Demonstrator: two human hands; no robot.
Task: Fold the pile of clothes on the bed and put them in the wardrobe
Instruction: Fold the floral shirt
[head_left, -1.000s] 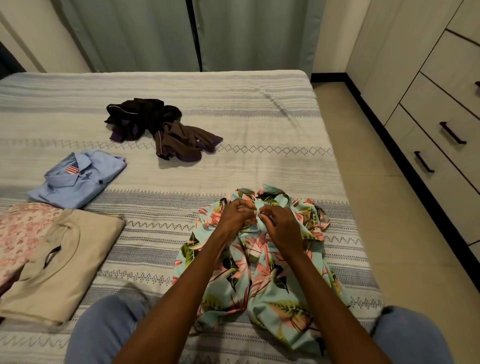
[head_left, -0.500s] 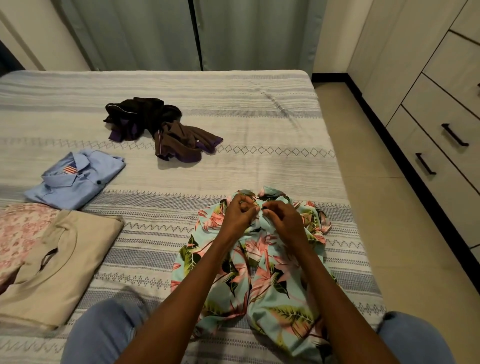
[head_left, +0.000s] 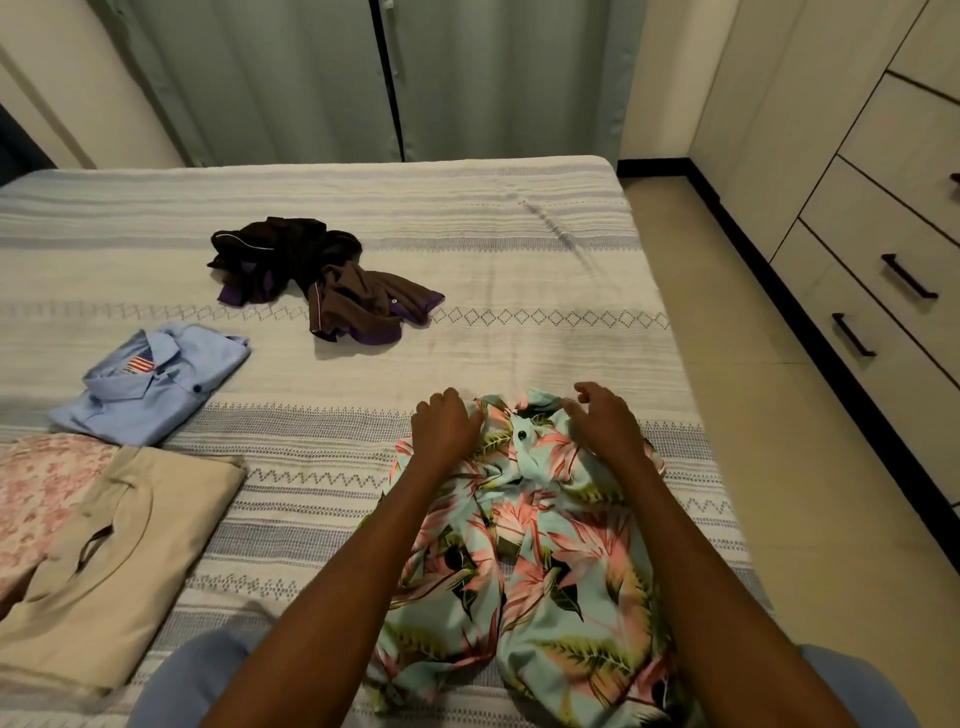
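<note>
Head view: striped bed (head_left: 467, 218), green curtains (head_left: 311, 78) behind, wardrobe drawers (head_left: 883, 270) alongside.

The bed (head_left: 519, 260) is covered in a matt woven cloth, coarse-looking, with stitched grey bands. On it, the floral shirt (head_left: 545, 545) is a thin, smooth printed fabric with a slight sheen and a dark glossy button. Left of the floral shirt, the beige top (head_left: 119, 561) looks like soft matt knit, and the blue shirt (head_left: 156, 384) is crisp, smooth cotton-like cloth. Beyond the floral shirt, the dark garment (head_left: 322, 280) is matt and crumpled. Right of the bed, the drawers (head_left: 883, 249) have a smooth matt laminate face with dark metal-looking handles, and the floor (head_left: 779, 415) shows smooth tile.
</note>
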